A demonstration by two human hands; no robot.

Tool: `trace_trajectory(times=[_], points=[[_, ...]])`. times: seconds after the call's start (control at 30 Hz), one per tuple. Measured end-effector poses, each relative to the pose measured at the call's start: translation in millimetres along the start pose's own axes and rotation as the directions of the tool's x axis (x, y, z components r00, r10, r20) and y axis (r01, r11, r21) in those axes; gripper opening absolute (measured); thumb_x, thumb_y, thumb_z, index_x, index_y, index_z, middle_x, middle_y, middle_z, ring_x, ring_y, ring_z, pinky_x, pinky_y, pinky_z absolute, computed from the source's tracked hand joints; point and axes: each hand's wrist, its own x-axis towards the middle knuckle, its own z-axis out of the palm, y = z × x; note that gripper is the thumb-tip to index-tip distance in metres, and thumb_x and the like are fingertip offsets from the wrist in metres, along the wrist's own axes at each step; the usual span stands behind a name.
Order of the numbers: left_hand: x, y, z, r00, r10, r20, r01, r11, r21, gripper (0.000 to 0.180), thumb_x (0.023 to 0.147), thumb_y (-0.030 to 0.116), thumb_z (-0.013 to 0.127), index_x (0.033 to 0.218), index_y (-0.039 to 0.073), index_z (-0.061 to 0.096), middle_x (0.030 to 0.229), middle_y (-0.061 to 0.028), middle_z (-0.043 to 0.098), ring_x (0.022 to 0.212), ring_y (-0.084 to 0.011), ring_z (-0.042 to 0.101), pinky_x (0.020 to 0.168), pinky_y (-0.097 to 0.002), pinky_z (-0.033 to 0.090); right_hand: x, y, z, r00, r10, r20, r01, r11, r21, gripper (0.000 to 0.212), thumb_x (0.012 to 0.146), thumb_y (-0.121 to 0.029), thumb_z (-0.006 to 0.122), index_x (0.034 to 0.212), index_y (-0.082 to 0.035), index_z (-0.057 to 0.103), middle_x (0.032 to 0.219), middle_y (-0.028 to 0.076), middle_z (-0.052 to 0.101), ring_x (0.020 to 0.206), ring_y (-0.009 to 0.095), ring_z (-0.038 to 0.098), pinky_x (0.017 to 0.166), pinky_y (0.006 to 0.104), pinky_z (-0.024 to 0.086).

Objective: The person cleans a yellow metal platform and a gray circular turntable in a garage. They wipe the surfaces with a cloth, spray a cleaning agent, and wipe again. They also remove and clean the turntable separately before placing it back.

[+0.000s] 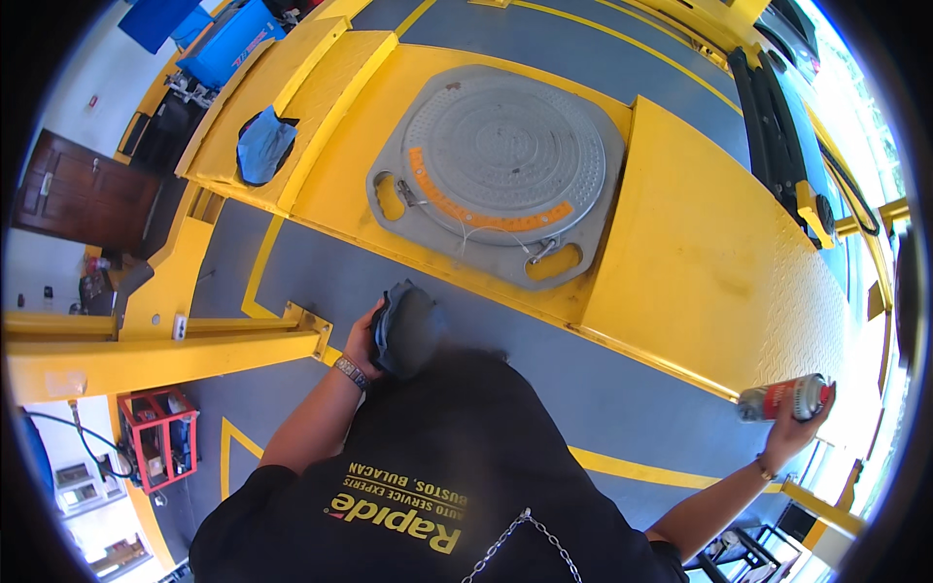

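My left hand (360, 335) is closed around a bunched dark blue-grey cloth (403, 325) in front of my chest, close to the near edge of the yellow platform (335, 175). Out to the far right, my right hand (802, 434) grips a red and silver spray can (775, 399) lying sideways in its fingers, its red top pointing right. Beyond both hands, a round grey turntable plate (510, 146) rests on the platform. Its square base has handle cutouts and an orange curved scale. Another blue cloth (264, 148) lies at the platform's left part.
A yellow ramp section (719, 253) with textured metal extends right of the turntable. At left, a yellow beam (165, 364) ends in a bolted plate. A red-framed machine (158, 437) stands lower left, and yellow lines mark the grey floor (622, 408). Black lift parts (777, 136) rise at the upper right.
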Motion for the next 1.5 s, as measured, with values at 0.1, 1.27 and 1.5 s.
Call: trace_trajectory(times=[0.1, 1.27, 1.5], points=[[5, 20, 13, 0.992, 0.009, 0.124, -0.012, 1.0, 0.019, 0.056, 0.102, 0.048, 0.046, 0.141, 0.009, 0.053, 0.14, -0.0155, 0.058, 0.131, -0.0329, 0.054, 0.112, -0.0507, 0.041, -91, -94, 13, 0.972, -0.188, 0.143, 0.14, 0.947, 0.29, 0.086, 0.083, -0.015, 0.078, 0.153, 0.0, 0.03, 0.141, 0.022, 0.049, 0.125, 0.03, 0.054, 0.104, 0.042, 0.046], [20, 183, -38, 0.837, -0.143, 0.528, -0.491, -0.622, 0.61, 0.08, 0.088, 0.056, 0.062, 0.154, 0.019, 0.036, 0.158, -0.0082, 0.036, 0.147, -0.0322, 0.029, 0.122, -0.0511, 0.018, -266, -494, 118, 0.819, -0.345, 0.458, 0.289, 0.938, 0.191, 0.064, 0.07, -0.021, 0.08, 0.131, -0.019, 0.059, 0.105, 0.017, 0.056, 0.072, 0.032, 0.065, 0.057, 0.0425, 0.054], [20, 197, -64, 0.753, -0.057, 0.656, -0.654, 0.057, 0.755, 0.065, 0.097, 0.054, 0.048, 0.151, 0.018, 0.04, 0.154, -0.0095, 0.042, 0.144, -0.0301, 0.036, 0.121, -0.0493, 0.023, -276, -491, 117, 0.818, -0.266, 0.511, 0.284, 0.958, 0.044, 0.065, 0.069, -0.022, 0.08, 0.13, -0.019, 0.059, 0.106, 0.018, 0.056, 0.07, 0.031, 0.065, 0.059, 0.0417, 0.055]])
